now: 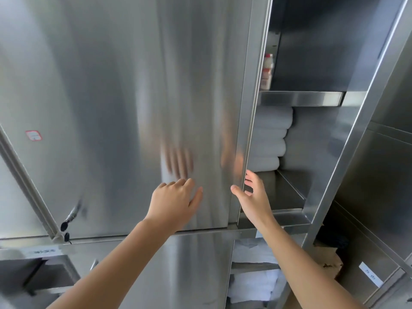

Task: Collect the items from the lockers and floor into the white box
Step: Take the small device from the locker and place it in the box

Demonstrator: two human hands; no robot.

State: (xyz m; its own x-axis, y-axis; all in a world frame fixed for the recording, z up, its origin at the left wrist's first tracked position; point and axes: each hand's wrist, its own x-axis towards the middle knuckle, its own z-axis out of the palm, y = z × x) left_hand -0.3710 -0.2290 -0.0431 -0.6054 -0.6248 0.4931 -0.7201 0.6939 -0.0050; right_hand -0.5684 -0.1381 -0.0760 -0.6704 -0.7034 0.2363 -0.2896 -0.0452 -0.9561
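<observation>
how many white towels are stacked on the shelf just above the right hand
4, in one pile: top towel, second towel, third towel, bottom towel. The door may hide more.

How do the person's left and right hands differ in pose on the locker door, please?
The left hand rests flat on the locker door; the right hand straddles its edge. The left hand's fingers lie together; the right hand's spread apart. Both are bare, gripping nothing.

Four stacked white towels (270, 139), one bottle (267, 70)
</observation>
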